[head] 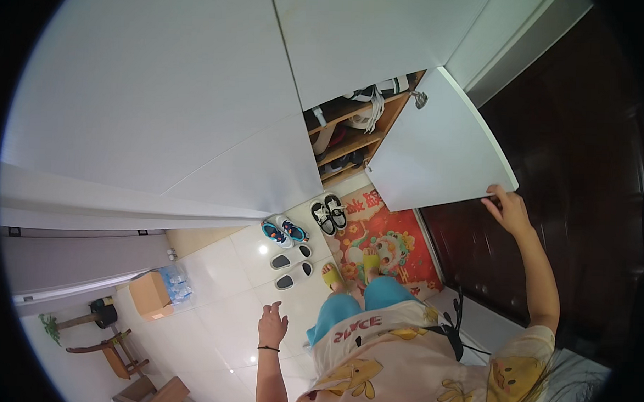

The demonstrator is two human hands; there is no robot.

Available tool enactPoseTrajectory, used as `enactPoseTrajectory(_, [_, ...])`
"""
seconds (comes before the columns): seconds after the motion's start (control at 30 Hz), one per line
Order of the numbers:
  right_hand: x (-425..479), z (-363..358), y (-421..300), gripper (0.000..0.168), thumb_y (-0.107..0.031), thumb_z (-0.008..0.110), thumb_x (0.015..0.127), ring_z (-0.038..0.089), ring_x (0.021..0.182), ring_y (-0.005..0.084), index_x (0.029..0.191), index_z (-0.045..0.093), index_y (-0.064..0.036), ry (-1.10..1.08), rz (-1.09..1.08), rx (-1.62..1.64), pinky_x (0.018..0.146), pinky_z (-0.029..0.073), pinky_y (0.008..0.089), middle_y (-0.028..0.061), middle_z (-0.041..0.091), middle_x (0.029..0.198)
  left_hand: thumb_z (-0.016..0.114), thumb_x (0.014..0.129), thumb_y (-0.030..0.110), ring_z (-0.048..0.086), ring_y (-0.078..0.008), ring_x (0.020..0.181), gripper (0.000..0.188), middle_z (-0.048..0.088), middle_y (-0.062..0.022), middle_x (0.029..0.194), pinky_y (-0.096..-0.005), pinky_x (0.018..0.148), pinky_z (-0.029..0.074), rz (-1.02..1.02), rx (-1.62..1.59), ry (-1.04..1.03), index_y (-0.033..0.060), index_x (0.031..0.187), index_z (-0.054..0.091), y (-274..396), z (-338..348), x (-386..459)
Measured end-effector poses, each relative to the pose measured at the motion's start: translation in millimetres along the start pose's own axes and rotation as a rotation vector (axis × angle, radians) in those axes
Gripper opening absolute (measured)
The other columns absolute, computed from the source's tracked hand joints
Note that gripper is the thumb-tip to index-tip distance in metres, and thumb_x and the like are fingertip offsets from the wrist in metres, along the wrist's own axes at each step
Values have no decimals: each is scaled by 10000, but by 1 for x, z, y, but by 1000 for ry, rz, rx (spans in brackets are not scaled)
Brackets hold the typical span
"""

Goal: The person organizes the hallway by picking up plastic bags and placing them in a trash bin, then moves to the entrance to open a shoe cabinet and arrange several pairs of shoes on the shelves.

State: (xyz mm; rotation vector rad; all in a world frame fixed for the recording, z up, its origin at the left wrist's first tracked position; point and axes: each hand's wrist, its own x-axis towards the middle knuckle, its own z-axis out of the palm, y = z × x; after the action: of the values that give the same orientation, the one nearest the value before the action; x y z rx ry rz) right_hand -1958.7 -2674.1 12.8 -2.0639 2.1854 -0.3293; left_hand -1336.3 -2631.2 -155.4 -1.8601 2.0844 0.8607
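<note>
A white cabinet door (446, 152) stands swung out, showing its inner face and metal hinges. At its outer lower corner, my right hand (508, 210) pinches the edge between thumb and fingers. Behind the door, wooden cabinet shelves (350, 143) hold shoes, among them white and dark ones; some are partly hidden in shadow. My left hand (271, 324) hangs over the tiled floor with nothing in it, fingers somewhat apart, a dark band at the wrist.
Black-and-white shoes (328, 214), blue-and-white sneakers (285, 231) and grey-white slippers (292, 266) line the floor. My feet, in yellow slippers, are at a red patterned mat (405, 246). A dark door (557, 156) is at right; a cardboard box (149, 295) and bottle pack lie left.
</note>
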Motion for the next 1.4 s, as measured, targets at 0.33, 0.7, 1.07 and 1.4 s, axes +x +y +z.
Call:
enactPoseTrajectory(0.33, [14,85,-41,129,-214,572,843,639,574,260,777,582,-105,-415,-489,-165,490,488,378,76,617,633,681,775,173,613,-332,912,491,531,-159,1078,-426,721,529,7,-70,1,130,1222,485,37,48,14])
enactPoseTrajectory(0.7, [40,478,-75,231,-165,517,845,675,823,310,1027,624,-71,-988,-688,-286,670,539,433,129,677,862,674,748,103,606,-304,887,500,507,-134,1087,-415,677,509,47,11,171,121,1212,489,-51,164,133])
enactPoseTrajectory(1.07, [5,795,-78,413,-177,424,913,592,1054,354,1288,498,-335,-866,-215,47,829,502,451,183,482,1273,626,760,48,610,-302,761,487,511,-133,1125,-393,627,513,341,-16,382,128,1223,499,-76,306,326])
enactPoseTrajectory(1.4, [-10,937,-91,359,-244,429,933,634,934,398,1270,532,-312,-767,66,115,758,537,431,284,407,1317,622,777,135,621,-241,690,612,588,-88,861,-354,552,501,552,353,434,202,1353,424,27,274,439])
